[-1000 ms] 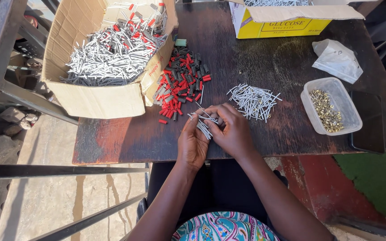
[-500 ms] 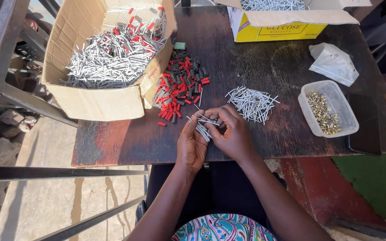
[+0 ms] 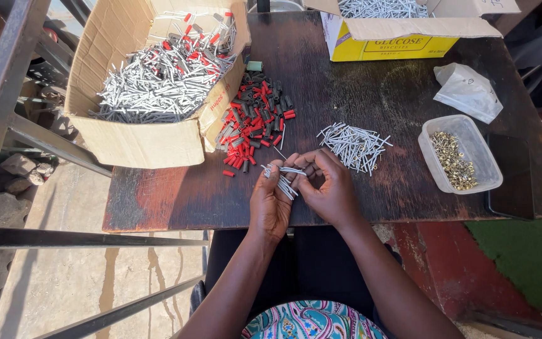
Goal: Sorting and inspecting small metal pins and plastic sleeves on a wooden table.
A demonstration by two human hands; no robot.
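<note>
Left hand (image 3: 270, 199): closed on pin bundle (image 3: 285, 179) at table (image 3: 371, 94) front edge. Right hand (image 3: 329, 188): fingertips pinching one pin. Risk: loosened grip scatters pins over the edge.

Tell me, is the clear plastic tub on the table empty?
No, the clear plastic tub on the dark wooden table holds a small heap of brass-coloured metal pieces.
</note>
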